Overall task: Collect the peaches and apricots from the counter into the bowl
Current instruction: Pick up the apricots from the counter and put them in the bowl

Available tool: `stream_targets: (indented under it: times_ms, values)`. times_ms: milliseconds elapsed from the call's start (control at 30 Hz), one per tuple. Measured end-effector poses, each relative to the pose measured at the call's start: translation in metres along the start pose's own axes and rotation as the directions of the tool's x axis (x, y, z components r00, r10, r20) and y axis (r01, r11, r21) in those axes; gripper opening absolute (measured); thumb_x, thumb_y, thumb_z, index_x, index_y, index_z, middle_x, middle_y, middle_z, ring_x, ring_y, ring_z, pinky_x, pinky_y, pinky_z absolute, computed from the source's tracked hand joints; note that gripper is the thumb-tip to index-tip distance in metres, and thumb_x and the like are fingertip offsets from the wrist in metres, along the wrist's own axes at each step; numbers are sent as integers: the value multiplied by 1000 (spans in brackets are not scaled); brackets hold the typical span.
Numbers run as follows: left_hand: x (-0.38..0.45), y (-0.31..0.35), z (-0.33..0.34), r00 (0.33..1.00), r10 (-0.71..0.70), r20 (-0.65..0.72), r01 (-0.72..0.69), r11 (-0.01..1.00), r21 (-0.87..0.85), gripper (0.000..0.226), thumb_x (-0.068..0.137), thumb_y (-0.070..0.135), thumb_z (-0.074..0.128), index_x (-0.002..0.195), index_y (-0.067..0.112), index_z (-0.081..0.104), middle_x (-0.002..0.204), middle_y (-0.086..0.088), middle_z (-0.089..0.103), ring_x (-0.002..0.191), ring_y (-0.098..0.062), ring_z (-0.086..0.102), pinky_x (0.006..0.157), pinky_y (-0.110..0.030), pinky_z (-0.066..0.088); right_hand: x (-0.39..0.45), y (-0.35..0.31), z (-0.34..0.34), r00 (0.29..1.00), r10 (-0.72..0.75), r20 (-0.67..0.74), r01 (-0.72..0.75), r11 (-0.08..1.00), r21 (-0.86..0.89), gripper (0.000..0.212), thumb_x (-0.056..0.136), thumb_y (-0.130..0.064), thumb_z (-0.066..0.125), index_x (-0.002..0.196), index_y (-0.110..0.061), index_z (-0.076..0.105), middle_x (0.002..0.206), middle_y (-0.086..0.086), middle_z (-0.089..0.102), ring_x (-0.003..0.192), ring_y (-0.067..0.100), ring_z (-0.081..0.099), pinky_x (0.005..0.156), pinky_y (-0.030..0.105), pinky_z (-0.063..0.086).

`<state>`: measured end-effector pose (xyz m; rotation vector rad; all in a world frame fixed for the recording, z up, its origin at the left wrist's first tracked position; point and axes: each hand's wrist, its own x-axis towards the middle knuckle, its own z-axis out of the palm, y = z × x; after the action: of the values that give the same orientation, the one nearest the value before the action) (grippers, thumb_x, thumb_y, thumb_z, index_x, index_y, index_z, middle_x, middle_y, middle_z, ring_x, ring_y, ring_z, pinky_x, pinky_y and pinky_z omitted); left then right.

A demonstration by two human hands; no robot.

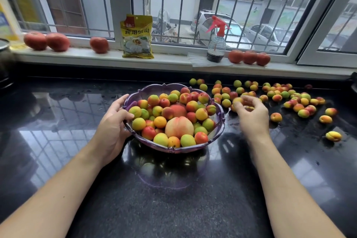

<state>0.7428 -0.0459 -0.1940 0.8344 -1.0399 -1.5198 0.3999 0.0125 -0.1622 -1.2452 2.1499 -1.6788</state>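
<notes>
One head view covers the scene. Landmark: the translucent purple scalloped plastic bowl (219, 120), standing on the glossy black speckled stone surface (173, 208).

Bowl contents: many small yellow, green and red apricots (160, 122) heaped to the rim, with one large pale pink peach (179, 127) near the front centre and a second, redder peach (178, 109) just behind it.

Left hand (114, 121): at the left rim of the bowl. The thumb lies over the rim and touches fruit; the fingers curl round the outer wall. This grip is clamped on the bowl.

Right hand (251, 112): just right of the bowl, above the surface. The fingers are curled and blurred, bunched round small apricots; one gathered yellow apricot (237, 100) shows at the fingertips. This grip is closed on fruit.

Loose fruit: dozens of scattered small apricots (303, 113) lie on the surface to the right of the bowl and behind it on that side. One single yellow apricot (333, 136) lies far right of the bowl, apart from the others.

Behind the bowl, on the white windowsill (77, 55): a yellow printed food packet (137, 36) upright, a clear spray bottle with a red trigger head (216, 44) to the right, and red tomatoes (249, 57) in groups at both sides.
</notes>
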Motion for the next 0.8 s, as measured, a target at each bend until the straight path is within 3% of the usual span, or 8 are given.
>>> stream_targets:
  times_ms: [33,100,233,333,467,567,667,800]
  values:
    - [-1,1,1,1000,0,-2,0,1000,9,68,76,8,56,141,28,55,130,-8,72,120,-31,71,98,-51,60,-3,-11,0,998,-56,41,50,990,135,21,93,-33,72,112,-27,68,109,-7,69,101,10,66,77,16,51]
    - [-4,2,4,1000,1,-10,0,1000,25,67,77,11,56,141,30,54,133,-9,70,120,-31,70,102,-55,56,-10,-27,6,974,-154,165,112,965,239,16,92,-38,72,106,-32,68,104,-10,72,99,4,67,77,15,54]
    - [-5,2,6,1000,13,-12,-12,998,56,71,80,15,55,149,30,48,134,-7,68,117,-26,72,91,-44,63,-18,-39,26,915,-193,355,144,977,159,28,90,-36,73,117,-26,70,112,-10,70,109,7,64,85,26,56]
    - [-5,0,5,1000,18,-3,-18,997,75,75,81,19,57,153,32,43,133,-4,69,115,-23,73,82,-34,63,-16,-37,28,948,-126,294,47,964,260,24,93,-35,70,114,-25,70,110,-7,72,108,9,66,87,29,56]
    - [-5,-1,6,1000,21,3,-22,991,129,80,80,22,60,156,32,41,132,0,71,119,-21,71,88,-36,60,-9,-22,21,992,119,48,-129,927,353,12,97,-29,61,101,-22,70,101,0,72,103,19,66,91,37,56]
    - [-6,0,10,999,39,11,-40,988,149,71,74,15,52,144,28,56,127,-4,74,115,-26,72,86,-38,61,-11,-11,21,974,226,9,-219,933,284,13,99,-19,56,104,-20,68,104,3,70,105,22,65,93,40,56]
    - [-6,2,15,986,131,-100,-110,974,199,66,66,13,48,126,28,70,116,-1,77,111,-24,72,91,-42,60,-15,-10,26,977,213,28,-213,940,267,13,100,-17,55,101,-26,65,104,0,68,103,18,64,92,39,57]
    - [-2,8,7,944,187,-272,-136,971,195,65,61,14,48,120,27,72,103,10,79,103,-13,72,88,-34,57,14,-24,45,971,120,209,-148,981,123,18,96,-12,54,100,-25,66,106,3,68,103,23,64,86,35,55]
